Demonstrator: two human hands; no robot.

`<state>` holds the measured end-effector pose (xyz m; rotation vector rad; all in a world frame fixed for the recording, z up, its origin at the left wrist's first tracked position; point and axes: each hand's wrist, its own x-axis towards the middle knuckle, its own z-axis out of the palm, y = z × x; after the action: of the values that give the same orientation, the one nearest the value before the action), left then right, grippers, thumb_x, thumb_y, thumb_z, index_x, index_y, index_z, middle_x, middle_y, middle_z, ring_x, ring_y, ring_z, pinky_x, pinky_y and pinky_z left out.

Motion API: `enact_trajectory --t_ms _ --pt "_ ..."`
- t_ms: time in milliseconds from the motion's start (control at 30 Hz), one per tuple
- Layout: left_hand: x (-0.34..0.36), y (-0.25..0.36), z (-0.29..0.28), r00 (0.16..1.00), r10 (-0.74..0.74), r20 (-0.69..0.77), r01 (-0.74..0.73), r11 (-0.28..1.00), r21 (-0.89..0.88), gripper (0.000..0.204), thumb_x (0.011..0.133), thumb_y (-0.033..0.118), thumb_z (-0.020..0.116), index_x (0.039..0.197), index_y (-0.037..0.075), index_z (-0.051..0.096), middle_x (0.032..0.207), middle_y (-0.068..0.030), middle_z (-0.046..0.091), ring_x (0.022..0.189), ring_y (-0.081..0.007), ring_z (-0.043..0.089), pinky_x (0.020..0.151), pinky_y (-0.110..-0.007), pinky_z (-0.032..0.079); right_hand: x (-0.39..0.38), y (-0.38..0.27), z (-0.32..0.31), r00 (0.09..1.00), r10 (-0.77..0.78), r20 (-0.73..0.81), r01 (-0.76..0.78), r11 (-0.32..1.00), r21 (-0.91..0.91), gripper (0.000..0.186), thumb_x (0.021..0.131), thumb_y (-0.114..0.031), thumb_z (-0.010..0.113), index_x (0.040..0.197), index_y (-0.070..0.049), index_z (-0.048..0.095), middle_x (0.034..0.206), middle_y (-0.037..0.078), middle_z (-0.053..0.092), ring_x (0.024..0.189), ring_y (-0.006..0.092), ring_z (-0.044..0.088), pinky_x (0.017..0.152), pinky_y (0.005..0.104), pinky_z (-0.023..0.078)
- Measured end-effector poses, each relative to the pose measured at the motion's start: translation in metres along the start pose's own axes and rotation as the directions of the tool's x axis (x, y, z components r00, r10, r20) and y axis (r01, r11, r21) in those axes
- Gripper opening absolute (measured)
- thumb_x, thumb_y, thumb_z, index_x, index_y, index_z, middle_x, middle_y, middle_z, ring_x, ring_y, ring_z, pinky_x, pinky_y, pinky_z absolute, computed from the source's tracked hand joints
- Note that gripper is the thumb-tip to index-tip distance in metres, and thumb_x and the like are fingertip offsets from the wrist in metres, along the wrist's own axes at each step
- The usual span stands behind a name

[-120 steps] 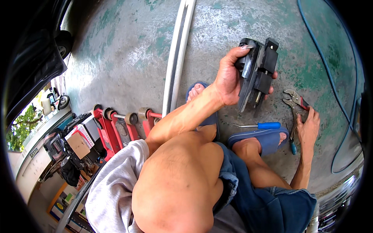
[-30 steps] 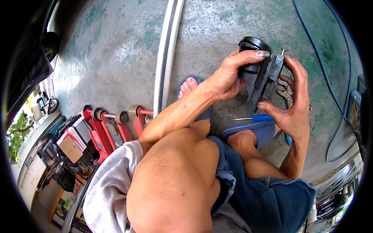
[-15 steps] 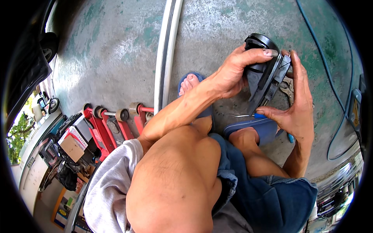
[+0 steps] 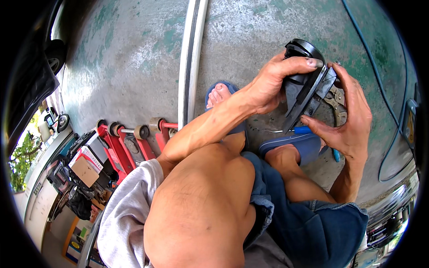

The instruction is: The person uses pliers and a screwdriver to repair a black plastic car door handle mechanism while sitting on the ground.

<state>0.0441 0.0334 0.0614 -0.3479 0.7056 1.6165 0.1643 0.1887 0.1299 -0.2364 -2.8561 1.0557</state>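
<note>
My left hand [image 4: 272,82] is closed around a black part [image 4: 304,47] with a rounded, ring-like upper end and a flat tapering lower end. Its thumb presses on the near face. Along the part's right side sits a dark grey block-like piece [image 4: 326,83]. My right hand [image 4: 351,114] spans that piece, fingertips at its upper end and thumb by its lower end. Below them, a blue-handled tool [image 4: 301,130] with a thin metal shaft lies beside my right sandal. Metal locking pliers [image 4: 336,105] show on the floor, partly behind my right hand.
A pale metal rail [image 4: 192,62] crosses the concrete floor. Red floor jacks [image 4: 114,154] with small wheels stand at the left, beside boxes [image 4: 85,169]. A blue hose [image 4: 373,67] runs down the right. My blue sandals [image 4: 308,149] are under my hands.
My right hand has shifted slightly right and the grey piece has tilted a little away from the black part. More of the pliers and the blue handle shows. My left hand has barely moved.
</note>
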Motion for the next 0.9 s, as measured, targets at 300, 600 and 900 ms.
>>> enact_trajectory --t_ms 300,600,900 --pt "-0.002 -0.002 0.003 1.0 0.012 -0.008 -0.011 0.998 0.055 0.035 0.094 0.031 0.065 0.113 0.002 0.068 0.103 -0.0104 0.074 0.089 -0.0187 0.072 0.083 -0.036 0.06 -0.004 0.003 0.002 0.999 -0.027 -0.023 0.026 0.999 -0.024 0.096 0.054 -0.027 0.096 0.136 0.002 0.055 0.124 0.019 0.066 0.112 0.036 0.065 0.095 0.0407 0.053" --pt "-0.003 -0.004 -0.002 0.999 -0.03 -0.026 0.03 1.0 -0.006 0.035 0.094 0.032 0.065 0.11 0.002 0.068 0.099 -0.011 0.075 0.084 -0.0191 0.073 0.078 -0.036 0.062 -0.004 0.003 0.01 0.998 -0.051 -0.04 0.05 0.999 -0.02 0.095 0.055 -0.028 0.095 0.135 0.002 0.055 0.12 0.02 0.066 0.107 0.0353 0.066 0.091 0.0405 0.055" --pt "-0.007 -0.003 -0.008 1.0 -0.006 0.007 0.006 1.0 0.011 0.035 0.093 0.033 0.065 0.11 0.002 0.068 0.1 -0.0127 0.074 0.085 -0.0225 0.073 0.079 -0.039 0.062 -0.006 -0.001 0.019 0.992 -0.084 -0.09 0.082 0.996 -0.025 0.096 0.056 -0.029 0.096 0.135 0.004 0.054 0.119 0.02 0.066 0.107 0.0365 0.066 0.091 0.0413 0.054"
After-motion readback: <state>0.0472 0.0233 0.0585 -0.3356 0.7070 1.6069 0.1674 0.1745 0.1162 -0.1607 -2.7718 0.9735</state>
